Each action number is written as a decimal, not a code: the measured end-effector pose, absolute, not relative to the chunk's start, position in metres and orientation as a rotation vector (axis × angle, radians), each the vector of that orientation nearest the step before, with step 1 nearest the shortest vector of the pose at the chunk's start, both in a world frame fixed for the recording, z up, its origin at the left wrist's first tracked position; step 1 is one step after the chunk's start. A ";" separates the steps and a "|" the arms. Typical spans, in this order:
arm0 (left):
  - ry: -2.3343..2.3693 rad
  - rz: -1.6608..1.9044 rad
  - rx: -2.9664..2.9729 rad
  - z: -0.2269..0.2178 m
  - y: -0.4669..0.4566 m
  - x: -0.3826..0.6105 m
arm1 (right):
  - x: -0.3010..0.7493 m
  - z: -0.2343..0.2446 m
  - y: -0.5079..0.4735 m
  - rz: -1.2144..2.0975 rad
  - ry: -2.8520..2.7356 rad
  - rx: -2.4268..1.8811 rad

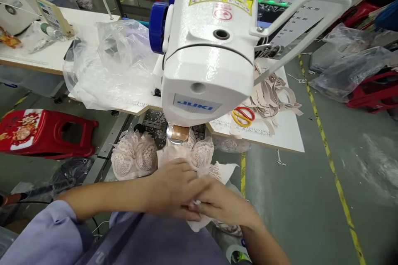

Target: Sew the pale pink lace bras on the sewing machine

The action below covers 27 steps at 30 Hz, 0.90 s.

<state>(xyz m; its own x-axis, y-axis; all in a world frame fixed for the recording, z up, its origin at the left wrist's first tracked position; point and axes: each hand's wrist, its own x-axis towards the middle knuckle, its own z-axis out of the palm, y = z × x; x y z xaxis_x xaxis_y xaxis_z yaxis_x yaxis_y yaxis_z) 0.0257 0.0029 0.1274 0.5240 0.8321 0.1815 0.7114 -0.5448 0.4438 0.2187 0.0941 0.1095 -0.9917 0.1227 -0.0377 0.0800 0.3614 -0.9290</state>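
One bra (202,153) lies below the front of the sewing machine (208,58), partly covered by both hands, and should handle as light and soft, its lace liable to snag, so a firmer edge seems the best place to take hold. The left hand (175,184) and right hand (225,203) are pressed together over it, fingers half curled and overlapping against the pale fabric (blur and overlap hide the fingertips; whether either pinches cannot be told). A lace cup (133,155) sits just beyond the left forearm.

Green floor (289,190), yellow-black tape (325,136), red stool (74,132), white worktables (27,56)
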 end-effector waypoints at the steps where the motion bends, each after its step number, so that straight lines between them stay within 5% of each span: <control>1: 1.352 0.422 2.337 0.123 0.004 0.022 | 0.216 0.115 0.092 1.710 -2.614 -0.223; 6: 1.509 0.613 1.989 0.109 0.015 -0.010 | 0.202 0.114 0.097 1.559 -2.437 -0.757; 12: 1.680 0.716 1.710 0.122 0.038 -0.041 | 0.171 0.104 0.138 1.228 -2.434 -0.639; 27: 1.916 0.900 1.708 0.101 0.071 -0.079 | 0.144 0.099 0.185 1.605 -2.222 -0.881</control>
